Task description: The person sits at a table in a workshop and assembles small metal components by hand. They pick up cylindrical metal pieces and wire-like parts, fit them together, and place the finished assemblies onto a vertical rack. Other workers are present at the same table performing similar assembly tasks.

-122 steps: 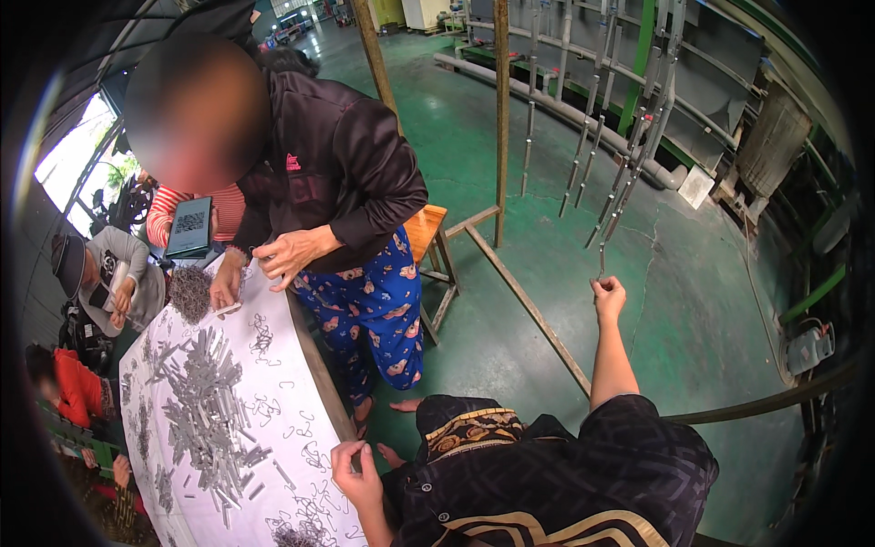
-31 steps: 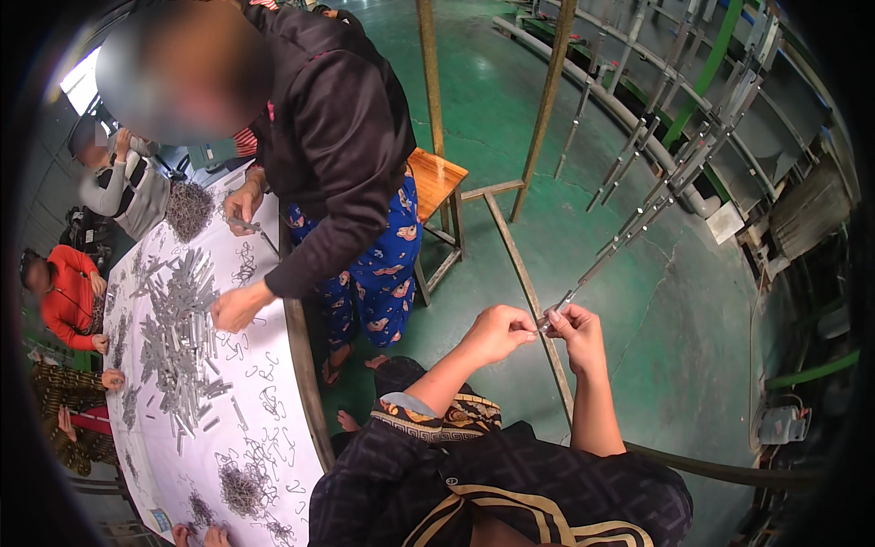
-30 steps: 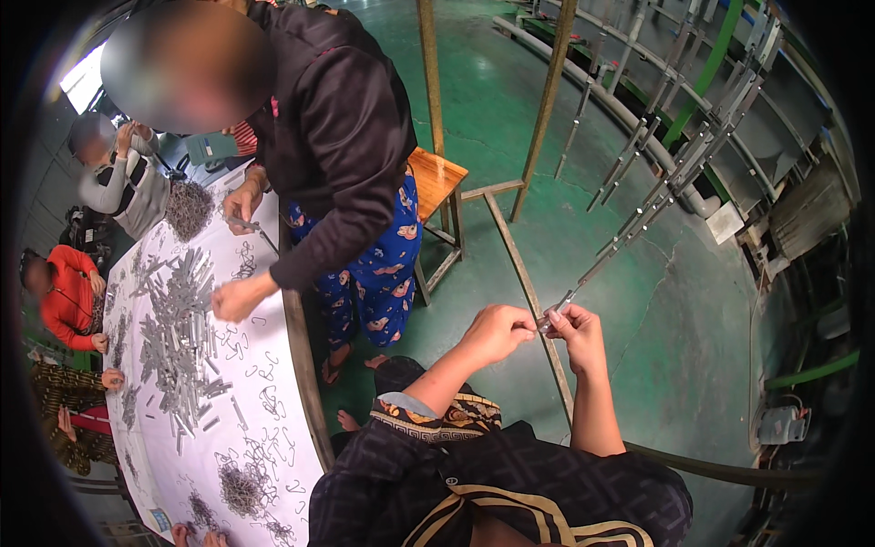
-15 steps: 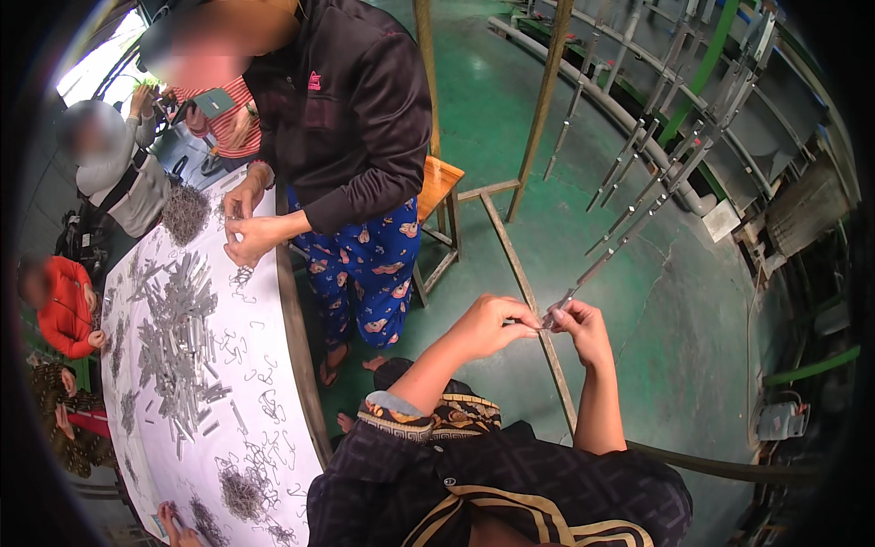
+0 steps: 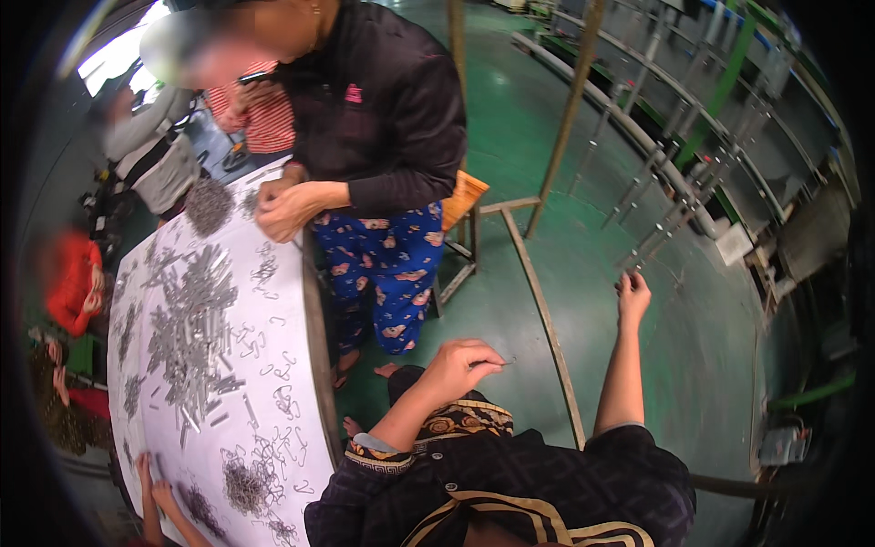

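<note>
Seen from the head camera, at a green-floored workshop: your left hand (image 5: 460, 362) is closed, fingers pinching a small bent wire hook (image 5: 507, 362) that pokes out just past the fingertips, above the floor between the table (image 5: 310, 365) and the hanging rods (image 5: 652, 242). Your right hand (image 5: 633, 294) reaches up and out, fingers curled around the lower tip of one rod; how firmly they grip cannot be told from here.

To do this well, hold the rod's end steady with the right hand, bring the hook across to it, and keep your pinch near the hook's shank so its open end stays free.

Across the table, strewn with metal pins (image 5: 191, 328) and loose hooks, a person in a dark jacket (image 5: 383, 109) works with both hands together at the edge.
</note>
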